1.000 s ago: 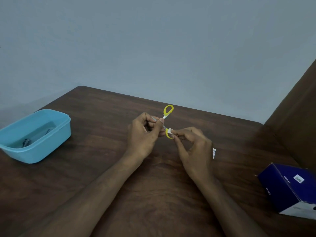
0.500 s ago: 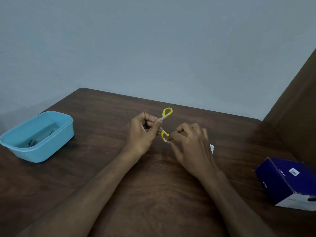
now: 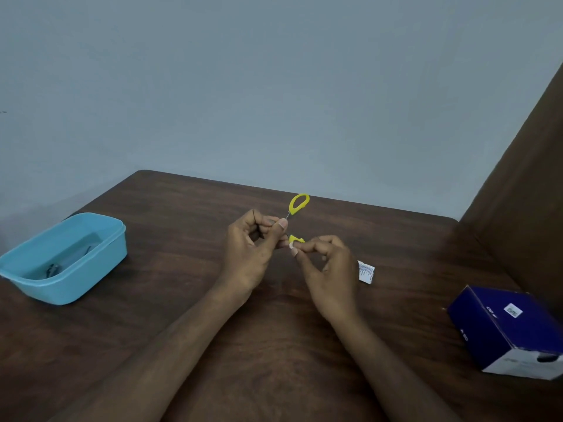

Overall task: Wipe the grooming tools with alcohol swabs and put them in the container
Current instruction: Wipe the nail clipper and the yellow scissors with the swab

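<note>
Holding the small scissors (image 3: 299, 204) mid-table, left hand (image 3: 251, 254) is pinching the blade end w/ handles running up-right; right hand (image 3: 327, 269) is pinching a swab (image 3: 291, 245) on the lower loop, container (image 3: 100, 263) lying far left, nearer left hand

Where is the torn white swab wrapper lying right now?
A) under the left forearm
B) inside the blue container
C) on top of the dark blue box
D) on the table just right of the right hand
D: the swab wrapper lies flat on the table beside the right hand, apart from the container and the box.
</note>
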Available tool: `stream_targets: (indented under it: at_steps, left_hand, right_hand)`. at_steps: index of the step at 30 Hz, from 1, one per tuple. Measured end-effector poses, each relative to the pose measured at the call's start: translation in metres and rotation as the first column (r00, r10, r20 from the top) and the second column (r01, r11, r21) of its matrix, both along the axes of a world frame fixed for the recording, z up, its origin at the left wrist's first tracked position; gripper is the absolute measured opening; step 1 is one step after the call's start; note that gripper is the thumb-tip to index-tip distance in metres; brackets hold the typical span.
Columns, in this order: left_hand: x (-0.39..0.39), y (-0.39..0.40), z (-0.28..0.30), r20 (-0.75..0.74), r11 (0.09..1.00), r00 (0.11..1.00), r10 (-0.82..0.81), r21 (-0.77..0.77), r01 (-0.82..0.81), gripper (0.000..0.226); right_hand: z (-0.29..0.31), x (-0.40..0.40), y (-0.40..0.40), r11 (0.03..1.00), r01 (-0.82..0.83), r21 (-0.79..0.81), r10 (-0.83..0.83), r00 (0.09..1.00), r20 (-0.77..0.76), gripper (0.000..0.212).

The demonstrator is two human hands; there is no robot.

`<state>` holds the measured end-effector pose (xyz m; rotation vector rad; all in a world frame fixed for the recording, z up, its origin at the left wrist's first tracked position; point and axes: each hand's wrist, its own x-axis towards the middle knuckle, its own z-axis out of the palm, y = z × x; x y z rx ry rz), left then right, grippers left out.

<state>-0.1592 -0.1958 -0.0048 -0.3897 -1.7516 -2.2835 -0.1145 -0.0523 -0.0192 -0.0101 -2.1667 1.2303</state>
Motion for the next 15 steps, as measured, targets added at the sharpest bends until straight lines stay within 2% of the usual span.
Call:
stream_targets:
  at_steps: [2,4,7,9,11,15]
  left_hand:
    - [0.000,0.002,0.001,0.005,1.000,1.000,0.000,0.026,0.000,0.026]
    - [-0.002,0.002,0.001,0.011,0.999,1.000,0.017,0.031,-0.017,0.026]
    - [-0.006,-0.001,-0.001,0.027,0.999,0.999,0.042,0.031,-0.043,0.026]
    - [-0.006,-0.002,-0.001,0.035,0.999,0.999,0.038,0.018,-0.039,0.025]
    - [-0.006,-0.001,-0.002,0.032,1.000,0.999,0.024,0.000,-0.024,0.023]
    - [-0.002,0.001,-0.002,0.031,1.000,0.999,-0.011,-0.019,0.012,0.028]
  right_hand:
    - [0.002,-0.002,-0.003,0.983,-0.020,-0.183,0.017,1.000,-0.016,0.007]
    - [0.005,0.000,-0.004,0.981,-0.048,-0.186,0.043,0.999,-0.030,0.005]
    - [0.010,0.005,0.001,0.998,-0.032,-0.061,0.026,0.995,-0.097,0.008]
    - [0.013,0.007,0.007,0.998,0.038,0.040,-0.028,0.974,-0.227,0.012]
    - [0.012,0.007,0.013,0.972,0.108,0.208,-0.029,0.935,-0.353,0.011]
    - [0.005,0.006,0.008,0.886,0.168,0.431,0.002,0.930,-0.368,0.009]
